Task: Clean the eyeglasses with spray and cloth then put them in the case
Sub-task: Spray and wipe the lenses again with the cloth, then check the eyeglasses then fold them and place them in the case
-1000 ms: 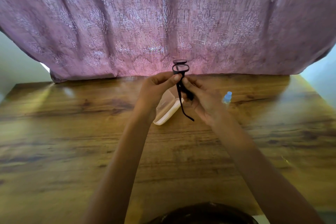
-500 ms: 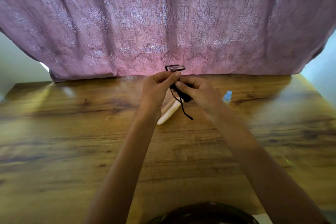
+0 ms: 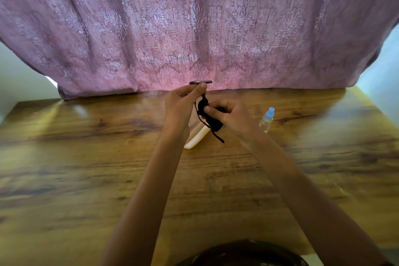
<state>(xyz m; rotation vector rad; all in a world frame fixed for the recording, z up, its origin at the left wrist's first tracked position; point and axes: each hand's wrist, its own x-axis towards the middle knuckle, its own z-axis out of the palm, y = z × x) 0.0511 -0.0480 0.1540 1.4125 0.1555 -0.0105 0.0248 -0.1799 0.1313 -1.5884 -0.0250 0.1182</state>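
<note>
My left hand (image 3: 180, 107) pinches the black-framed eyeglasses (image 3: 200, 82) by the frame, held above the table with the top lens edge-on to me. My right hand (image 3: 232, 114) grips a black cloth (image 3: 212, 120) wrapped around the lower part of the glasses. One temple arm hangs down below the cloth. A pale open case (image 3: 197, 136) lies on the table directly under my hands, mostly hidden by them. A small clear spray bottle (image 3: 267, 120) with a blue cap stands to the right of my right hand.
The wooden table (image 3: 86, 168) stretches wide on both sides. A mauve patterned curtain (image 3: 194, 28) hangs along its far edge. A dark rounded object (image 3: 241, 254) sits at the bottom edge near me.
The glasses have tilted from lens-facing to edge-on. My right hand with the cloth has slid down and to the right along the frame. My left hand stayed in place.
</note>
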